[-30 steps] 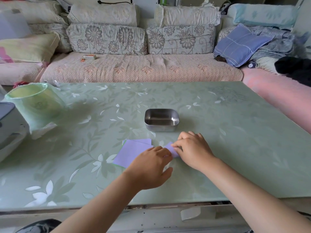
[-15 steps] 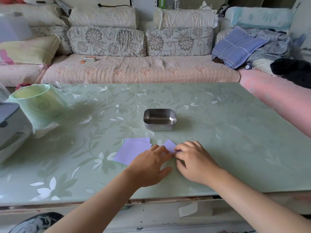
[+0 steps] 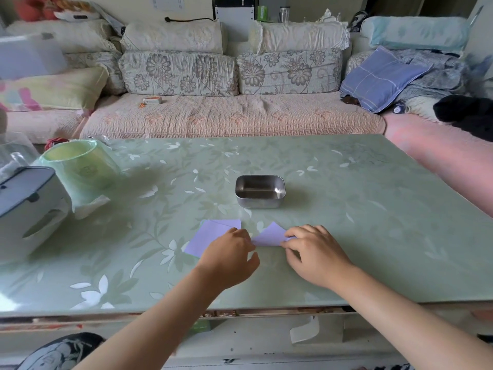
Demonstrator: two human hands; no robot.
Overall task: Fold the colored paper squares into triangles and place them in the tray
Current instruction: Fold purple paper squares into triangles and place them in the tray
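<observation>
A small lilac paper piece (image 3: 269,234), folded with a point upward, lies on the green table between my hands. My left hand (image 3: 229,253) pinches its left end and my right hand (image 3: 312,252) pinches its right end, fingers curled. A small stack of flat lilac paper squares (image 3: 210,235) lies just left, partly under my left hand. The steel tray (image 3: 260,190) stands beyond the paper and looks bare inside.
A green-lined bin (image 3: 80,166) and a grey-and-white appliance (image 3: 26,209) stand at the table's left. A sofa with cushions runs behind the table (image 3: 373,209). The table's front edge is close under my forearms.
My right hand has slid rightward off the folded paper, so more of the lilac piece shows between my hands. My left hand stayed at its left end.
</observation>
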